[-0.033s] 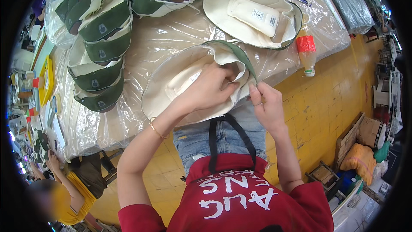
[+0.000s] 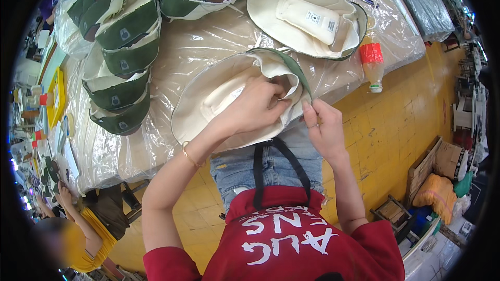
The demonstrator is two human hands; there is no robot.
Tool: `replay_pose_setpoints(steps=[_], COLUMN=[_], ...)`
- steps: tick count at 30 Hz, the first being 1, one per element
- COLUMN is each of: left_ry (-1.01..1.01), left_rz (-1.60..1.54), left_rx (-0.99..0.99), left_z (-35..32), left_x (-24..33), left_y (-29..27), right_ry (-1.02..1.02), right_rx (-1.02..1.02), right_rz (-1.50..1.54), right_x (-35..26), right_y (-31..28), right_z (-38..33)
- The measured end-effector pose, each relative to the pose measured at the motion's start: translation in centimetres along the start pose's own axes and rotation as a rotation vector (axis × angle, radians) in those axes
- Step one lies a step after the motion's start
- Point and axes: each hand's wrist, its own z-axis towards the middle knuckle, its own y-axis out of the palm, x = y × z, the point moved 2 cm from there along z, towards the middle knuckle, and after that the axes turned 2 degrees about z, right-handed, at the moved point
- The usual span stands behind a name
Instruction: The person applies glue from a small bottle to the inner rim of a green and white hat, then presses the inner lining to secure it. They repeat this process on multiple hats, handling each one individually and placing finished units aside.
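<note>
Cream-and-green hat point(image 2: 195, 86): centre of frame, over the near edge of the plastic-covered table point(image 2: 208, 39); I judge it light, soft, hardly fragile.
Left hand point(image 2: 259, 101): curled into the lining point(image 2: 297, 79); fingertips hidden, grip I can't tell.
Right hand point(image 2: 324, 124): narrow, pinching the hat's edge.
Best hold: bound rim, I'd say; lining may bunch.

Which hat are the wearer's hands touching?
The nearest cream-lined hat: left hand inside, right hand at its green edge. The similar hat beyond and stacked green hats at left sit clear.
</note>
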Motion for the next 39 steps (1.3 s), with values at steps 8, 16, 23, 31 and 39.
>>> replay_pose_setpoints(steps=[8, 16, 23, 31, 39], left_ry=[0.169, 0.142, 0.125, 0.070, -0.120], left_rz=[-0.120, 0.138, 0.012, 0.039, -0.201], left_rx=[0.113, 0.143, 0.209, 0.197, 0.335], left_z=[0.7, 0.2, 0.4, 0.5, 0.8], left_x=[-0.8, -0.1, 0.0, 0.0, -0.1], left_y=[0.0, 0.8, 0.8, 0.9, 2.1], right_ry=[0.105, -0.077, -0.085, 0.098, 0.140], right_rx=[0.152, 0.117, 0.067, -0.046, -0.011], right_rz=[0.018, -0.250, -0.306, -0.406, -0.296], right_x=[-1.1, -2.2, -2.9, -3.9, -2.4], right_y=[-0.3, 0.1, 0.2, 0.5, 0.6], right_z=[0.4, -0.3, -0.5, -0.2, 2.2])
